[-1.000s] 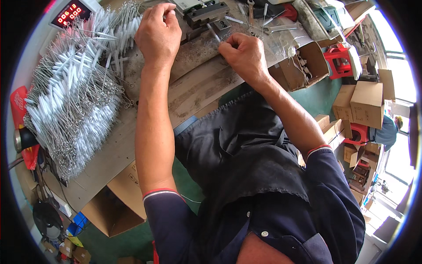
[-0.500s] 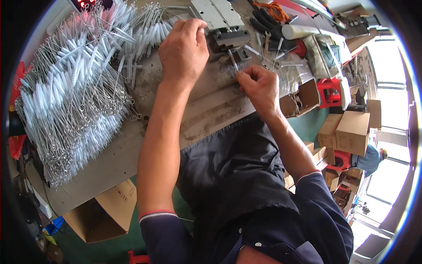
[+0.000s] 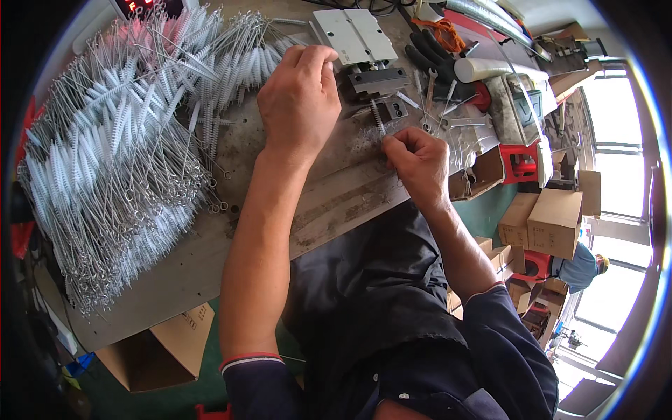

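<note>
My right hand (image 3: 420, 164) pinches a thin twisted-wire brush (image 3: 379, 117) whose bristled tip points up toward a small dark metal clamp block (image 3: 378, 87) on the worn workbench (image 3: 336, 203). My left hand (image 3: 301, 94) lies palm down at the left of that block, fingers curled, right beside a big heap of white bristle wire brushes (image 3: 119, 154); what is under its palm is hidden.
A light metal plate (image 3: 353, 35) lies behind the block. Wrenches (image 3: 430, 87), black gloves (image 3: 437, 59) and a white tube (image 3: 483, 70) sit at the right. Cardboard boxes (image 3: 553, 220) stand on the floor to the right, another (image 3: 157, 346) under the bench. A person in blue (image 3: 577, 269) sits beyond.
The view has shifted so the bench sits lower and nearer in the picture. Both hands stay by the clamp block; my right hand now holds the brush tip up toward it.
</note>
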{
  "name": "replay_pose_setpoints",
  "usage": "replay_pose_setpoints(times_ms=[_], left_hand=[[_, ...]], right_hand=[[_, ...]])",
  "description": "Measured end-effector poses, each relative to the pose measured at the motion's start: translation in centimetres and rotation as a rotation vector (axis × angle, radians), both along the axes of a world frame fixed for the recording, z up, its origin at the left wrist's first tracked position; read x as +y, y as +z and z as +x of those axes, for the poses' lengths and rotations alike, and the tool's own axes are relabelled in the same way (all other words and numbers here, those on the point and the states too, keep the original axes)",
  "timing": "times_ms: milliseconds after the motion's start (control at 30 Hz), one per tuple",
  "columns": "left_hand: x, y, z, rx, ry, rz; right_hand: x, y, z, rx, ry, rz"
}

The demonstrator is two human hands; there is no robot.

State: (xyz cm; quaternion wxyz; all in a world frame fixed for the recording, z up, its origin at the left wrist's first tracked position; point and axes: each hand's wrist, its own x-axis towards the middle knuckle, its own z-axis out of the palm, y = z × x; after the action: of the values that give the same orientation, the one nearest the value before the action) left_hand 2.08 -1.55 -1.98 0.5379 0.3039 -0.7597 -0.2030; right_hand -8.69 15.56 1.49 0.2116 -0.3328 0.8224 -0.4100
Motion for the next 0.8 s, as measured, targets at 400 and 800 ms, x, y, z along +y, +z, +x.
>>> replay_pose_setpoints(times_ms=[400,800], left_hand=[[-0.1,0.3,0.4,-0.036,-0.005,0.013],[1.9,2.8,0.6,0.068,-0.039,0.068]], right_hand=[[-0.1,0.1,0.2,0.009,0.016,0.007],[3.5,0.1,-0.5,0.022,0.124,-0.235]])
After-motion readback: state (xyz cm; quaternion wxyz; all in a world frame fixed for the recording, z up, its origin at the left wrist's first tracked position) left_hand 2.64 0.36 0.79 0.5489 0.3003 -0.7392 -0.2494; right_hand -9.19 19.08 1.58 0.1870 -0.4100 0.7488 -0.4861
